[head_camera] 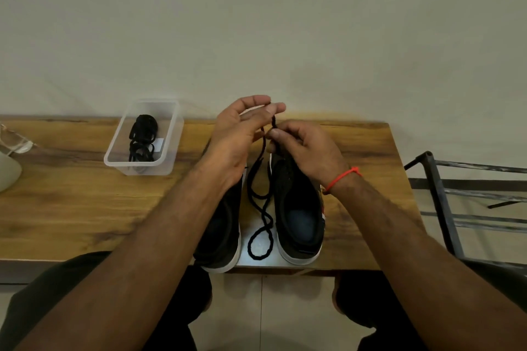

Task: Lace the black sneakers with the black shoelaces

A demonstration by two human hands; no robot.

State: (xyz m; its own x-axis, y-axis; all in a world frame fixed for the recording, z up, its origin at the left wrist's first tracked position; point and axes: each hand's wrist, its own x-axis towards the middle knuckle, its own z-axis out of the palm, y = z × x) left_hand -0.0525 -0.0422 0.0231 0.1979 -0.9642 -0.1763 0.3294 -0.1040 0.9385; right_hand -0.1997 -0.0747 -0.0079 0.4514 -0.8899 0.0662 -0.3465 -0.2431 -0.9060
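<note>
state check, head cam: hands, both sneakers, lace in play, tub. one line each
left hand: raised, fingertips pinch the shoelace end
right hand: fingers curled, pinch the same lace lower down
shoelace: loose, hangs from the hands, loops lying between the sneakers
left sneaker: upright on the table, partly hidden by the forearm
right sneaker: upright, no lace visible in its eyelets
plastic tub: open, no lid
spare shoelace: bundled inside the tub

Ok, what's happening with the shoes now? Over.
Left hand and right hand both pinch one black shoelace. Two black white-soled sneakers unlaced on wooden table. Spare laces in clear plastic tub. Nothing blocking.
</note>
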